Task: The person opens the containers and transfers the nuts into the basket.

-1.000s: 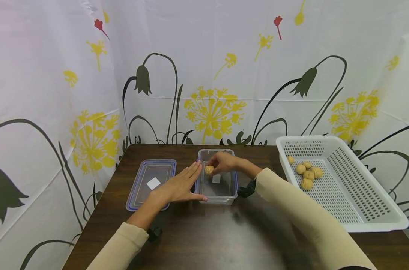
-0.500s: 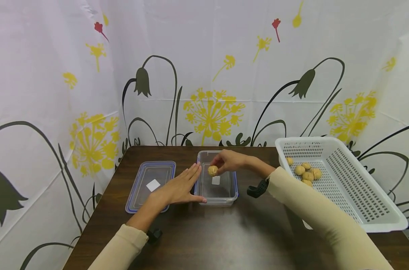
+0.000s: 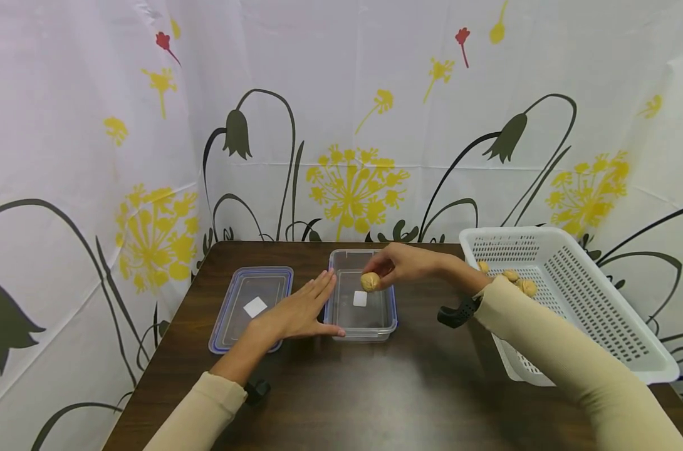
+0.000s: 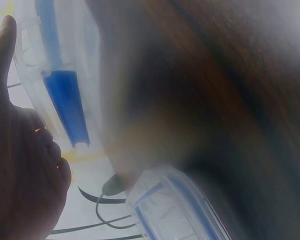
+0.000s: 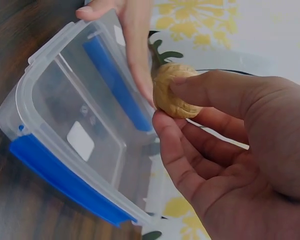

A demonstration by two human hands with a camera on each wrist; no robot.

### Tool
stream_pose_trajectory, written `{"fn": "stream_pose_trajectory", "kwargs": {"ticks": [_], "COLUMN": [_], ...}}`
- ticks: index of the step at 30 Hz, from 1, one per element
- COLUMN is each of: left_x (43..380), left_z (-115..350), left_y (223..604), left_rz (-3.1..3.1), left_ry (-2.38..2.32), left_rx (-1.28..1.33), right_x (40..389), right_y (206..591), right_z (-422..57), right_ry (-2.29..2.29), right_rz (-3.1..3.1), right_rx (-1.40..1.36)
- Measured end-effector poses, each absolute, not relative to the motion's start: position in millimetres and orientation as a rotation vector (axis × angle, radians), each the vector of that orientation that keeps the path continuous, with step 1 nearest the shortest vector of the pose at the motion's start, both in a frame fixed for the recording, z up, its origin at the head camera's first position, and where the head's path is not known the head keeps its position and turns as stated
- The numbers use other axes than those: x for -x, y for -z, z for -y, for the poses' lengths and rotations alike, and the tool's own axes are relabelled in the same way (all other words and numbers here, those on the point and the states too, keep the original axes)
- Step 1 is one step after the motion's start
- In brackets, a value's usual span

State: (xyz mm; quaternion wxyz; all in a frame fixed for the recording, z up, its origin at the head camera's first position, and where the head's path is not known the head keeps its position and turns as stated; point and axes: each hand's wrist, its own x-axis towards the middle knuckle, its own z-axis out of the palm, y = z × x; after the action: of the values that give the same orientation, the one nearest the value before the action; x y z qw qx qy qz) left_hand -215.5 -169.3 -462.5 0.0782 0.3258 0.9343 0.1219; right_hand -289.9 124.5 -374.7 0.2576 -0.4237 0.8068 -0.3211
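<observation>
A walnut (image 3: 370,282) is pinched between the thumb and fingers of my right hand (image 3: 402,263), above the right part of a clear plastic food container (image 3: 368,334). In the right wrist view the walnut (image 5: 171,100) shows at the fingertips, higher than the container's rim and its blue latch (image 5: 65,180). My left hand (image 3: 296,311) lies along the container's left side, fingers straight and thumb spread towards the near left corner. From the left wrist, the left hand (image 4: 20,165) appears beside the wall with a blue latch (image 4: 67,107). A white square label (image 3: 360,299) marks the container's floor.
To the left, a clear lid (image 3: 237,313) with a blue-edged rim lies flat on the dark wooden table (image 3: 375,401). A white perforated basket (image 3: 651,369) stands at the right, holding several walnuts (image 3: 526,287), partly hidden by the right sleeve. A flower-printed curtain (image 3: 341,113) hangs behind.
My right hand has risen out of the container and shifted right with the walnut still pinched. The left hand stays in place at the container's side.
</observation>
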Motion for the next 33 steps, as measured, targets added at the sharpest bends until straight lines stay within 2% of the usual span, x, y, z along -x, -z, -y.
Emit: {"fn": "stream_pose_trajectory", "kwargs": {"ticks": [33], "left_x": [217], "left_z": [169], "left_y": [466], "left_rz": [-2.805], "left_ry": [-0.356], "left_rx": [-0.972], "right_x": [289], "right_y": [335], "right_z": [-269], "right_ry": [0.988], "right_rz": [-2.381], "right_rx": [0.806]}}
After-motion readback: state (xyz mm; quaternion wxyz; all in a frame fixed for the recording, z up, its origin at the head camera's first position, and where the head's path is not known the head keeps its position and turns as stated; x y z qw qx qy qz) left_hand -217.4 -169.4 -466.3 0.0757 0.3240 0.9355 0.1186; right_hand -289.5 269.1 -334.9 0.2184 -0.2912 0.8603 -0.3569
